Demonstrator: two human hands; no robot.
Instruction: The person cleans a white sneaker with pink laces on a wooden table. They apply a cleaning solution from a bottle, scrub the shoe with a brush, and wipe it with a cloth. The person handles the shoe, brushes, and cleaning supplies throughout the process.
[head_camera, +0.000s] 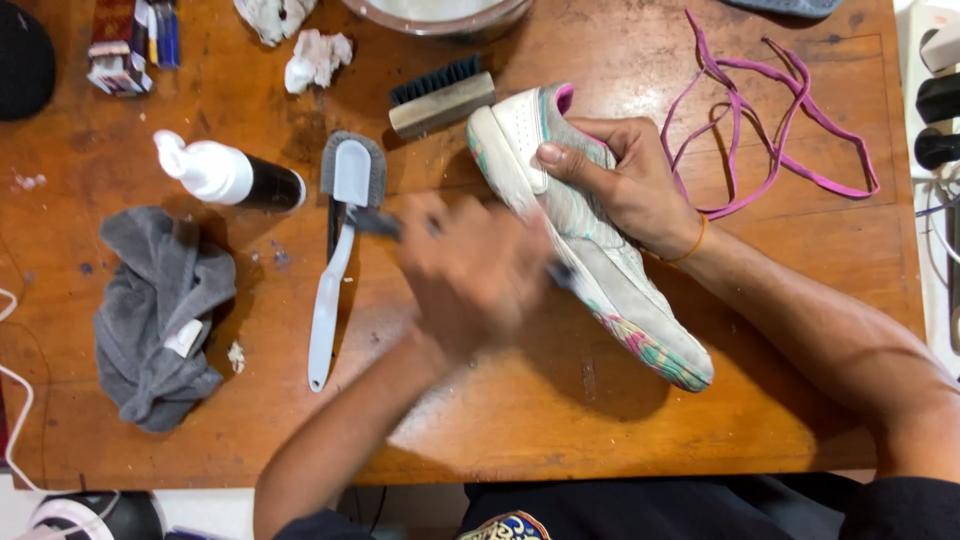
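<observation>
Right hand (625, 180) clamped on white sneaker (585, 240), held tilted above wooden table (520, 420). Left hand (470, 275) blurred, fist closed round dark-handled tool (380, 224) against shoe's side.

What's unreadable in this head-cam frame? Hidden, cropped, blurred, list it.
- Left hand: motion-blurred; its grip and the dark tool it holds can't be identified.
- Sneaker: its middle is covered by both hands; the right hand hides the collar.
- Metal bowl: cut by the top edge, contents unseen.
- Grey cloth: label too small to read.
- Power strip: cropped by the right edge.
</observation>
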